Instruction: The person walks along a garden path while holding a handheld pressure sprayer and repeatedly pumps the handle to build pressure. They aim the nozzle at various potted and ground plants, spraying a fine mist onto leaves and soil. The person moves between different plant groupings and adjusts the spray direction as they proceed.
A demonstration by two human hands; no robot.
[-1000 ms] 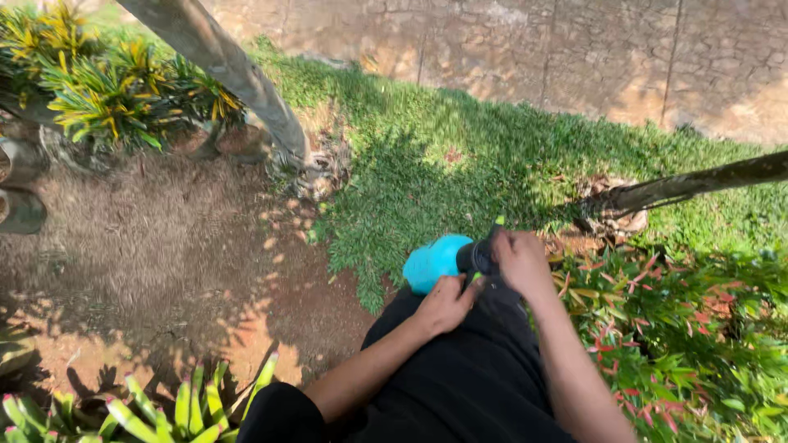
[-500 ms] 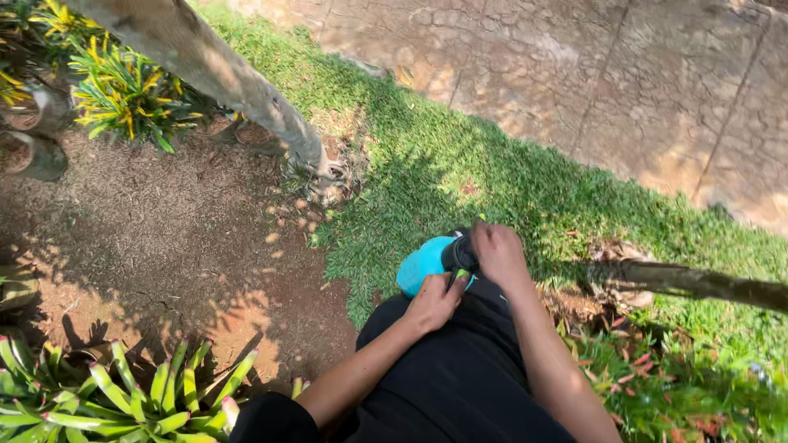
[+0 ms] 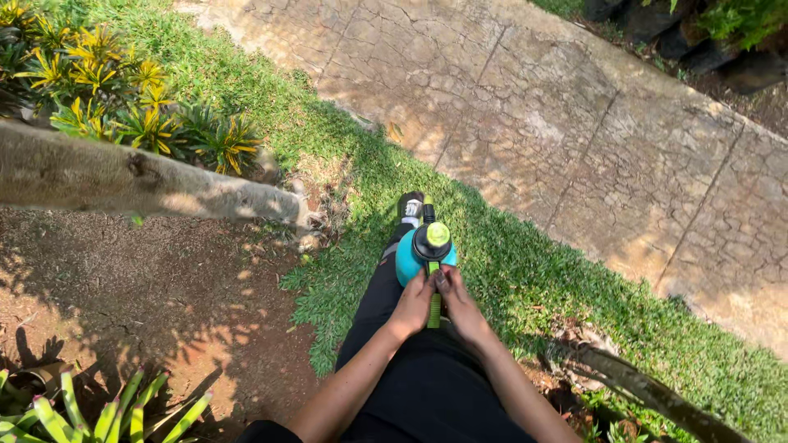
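Observation:
A teal spray bottle point(image 3: 408, 261) with a black head and a lime-green knob point(image 3: 437, 235) is held in front of my body, above my black trousers. My left hand point(image 3: 413, 302) grips its lower side and green handle from the left. My right hand point(image 3: 458, 300) grips the same handle from the right, fingers touching the left hand. One black shoe point(image 3: 410, 208) stands on the grass just beyond the bottle.
A pale tree trunk point(image 3: 139, 184) lies across the left. Yellow-green plants point(image 3: 123, 107) grow behind it, more leaves point(image 3: 98, 414) at the bottom left. Bare red soil point(image 3: 148, 303) is on my left, grass point(image 3: 525, 279) ahead, cracked stone paving point(image 3: 558, 123) beyond. A thin trunk point(image 3: 640, 390) slants at the lower right.
My view has swung round, so the paving now fills the top. The bottle has come upright to the middle of my body, and both hands have closed on its handle.

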